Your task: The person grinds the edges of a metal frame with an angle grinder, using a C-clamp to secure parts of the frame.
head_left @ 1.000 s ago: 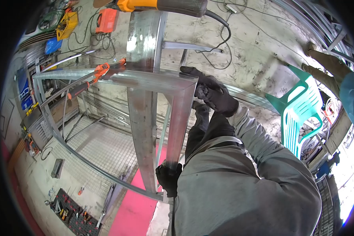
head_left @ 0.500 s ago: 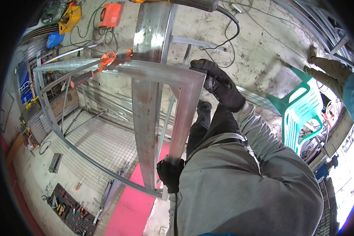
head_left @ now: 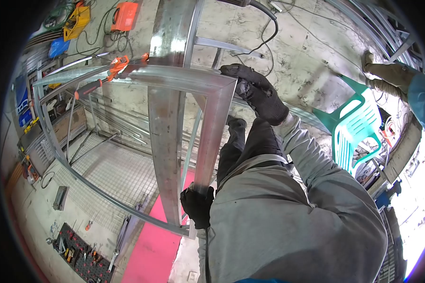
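Observation:
A rectangular frame of welded metal tube [head_left: 207,134] lies before me across a wide steel beam [head_left: 165,122]. My left hand [head_left: 197,206], in a black glove, is wrapped round the near bar of this frame at its lower end. At the frame's upper right corner is my right hand [head_left: 262,96], also black-gloved, its fingers curled over the corner; the thumb side is partly hidden. An orange clamp [head_left: 118,67] with a dark handle sits on the frame's far-left bar, away from both hands.
A green plastic chair [head_left: 352,125] stands at right, with another person's legs [head_left: 387,78] beyond it. Wire mesh [head_left: 113,160] and a black tool board [head_left: 80,254] lie at lower left. An orange box [head_left: 124,16] and cables are on the floor behind.
My view has shifted slightly, so the frame, beam and surroundings appear a little farther left and higher. Both hands keep their places on the frame.

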A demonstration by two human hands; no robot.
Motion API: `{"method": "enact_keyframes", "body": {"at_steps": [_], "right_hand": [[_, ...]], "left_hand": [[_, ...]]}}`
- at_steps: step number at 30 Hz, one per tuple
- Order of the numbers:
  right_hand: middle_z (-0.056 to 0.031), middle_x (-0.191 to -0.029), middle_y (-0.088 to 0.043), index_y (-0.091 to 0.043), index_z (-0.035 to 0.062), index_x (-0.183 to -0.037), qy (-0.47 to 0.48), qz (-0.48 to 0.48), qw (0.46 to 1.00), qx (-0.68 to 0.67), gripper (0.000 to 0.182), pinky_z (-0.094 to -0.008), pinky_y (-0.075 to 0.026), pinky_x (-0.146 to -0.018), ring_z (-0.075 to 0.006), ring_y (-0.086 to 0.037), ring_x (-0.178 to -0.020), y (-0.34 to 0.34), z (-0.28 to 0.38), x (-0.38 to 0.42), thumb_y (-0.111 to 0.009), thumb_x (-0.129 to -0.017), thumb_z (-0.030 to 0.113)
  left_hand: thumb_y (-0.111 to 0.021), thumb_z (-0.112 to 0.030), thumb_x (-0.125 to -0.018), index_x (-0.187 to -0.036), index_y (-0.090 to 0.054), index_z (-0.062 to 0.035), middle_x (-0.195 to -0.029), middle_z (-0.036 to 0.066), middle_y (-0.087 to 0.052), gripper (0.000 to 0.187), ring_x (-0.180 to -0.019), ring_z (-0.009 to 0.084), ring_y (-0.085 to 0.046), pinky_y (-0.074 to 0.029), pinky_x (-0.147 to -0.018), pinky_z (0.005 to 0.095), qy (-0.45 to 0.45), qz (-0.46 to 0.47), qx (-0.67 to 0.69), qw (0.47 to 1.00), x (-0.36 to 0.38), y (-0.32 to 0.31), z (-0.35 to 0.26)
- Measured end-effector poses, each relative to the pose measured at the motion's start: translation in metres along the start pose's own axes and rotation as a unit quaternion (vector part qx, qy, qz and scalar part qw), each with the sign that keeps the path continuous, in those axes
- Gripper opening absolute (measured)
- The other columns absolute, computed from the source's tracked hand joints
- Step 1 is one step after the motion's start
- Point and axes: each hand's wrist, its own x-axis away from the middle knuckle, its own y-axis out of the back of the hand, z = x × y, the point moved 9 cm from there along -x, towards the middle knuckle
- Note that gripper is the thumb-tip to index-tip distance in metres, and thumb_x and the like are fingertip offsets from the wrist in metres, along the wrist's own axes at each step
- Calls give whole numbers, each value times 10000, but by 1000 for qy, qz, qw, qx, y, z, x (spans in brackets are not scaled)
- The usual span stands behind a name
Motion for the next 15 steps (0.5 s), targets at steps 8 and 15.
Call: {"method": "enact_keyframes", "body": {"at_steps": [8, 15], "right_hand": [[-124, -1555, -603, -558, 10, -1564, -95, 40, 991, -83, 504, -386, -448, -1207, -226, -550, -1450, 3, -18, -2, -646, -1086, 142], [-137, -1660, -497, -371, 4, -1678, -83, 84, 992, -51, 848, -434, -358, -1270, -248, -462, -1528, -8, -19, -7, -794, -1003, 297]], "left_hand": [[-970, -499, -714, -1003, -624, 12, -908, 197, -624, 682, -939, 446, -635, -541, -828, 561, -9, -58, 13, 998, 2, -1, 4], [-977, -469, -725, -977, -592, 2, -882, 168, -591, 659, -882, 423, -616, -511, -774, 545, -21, -69, 72, 995, -3, 10, -4]]}}
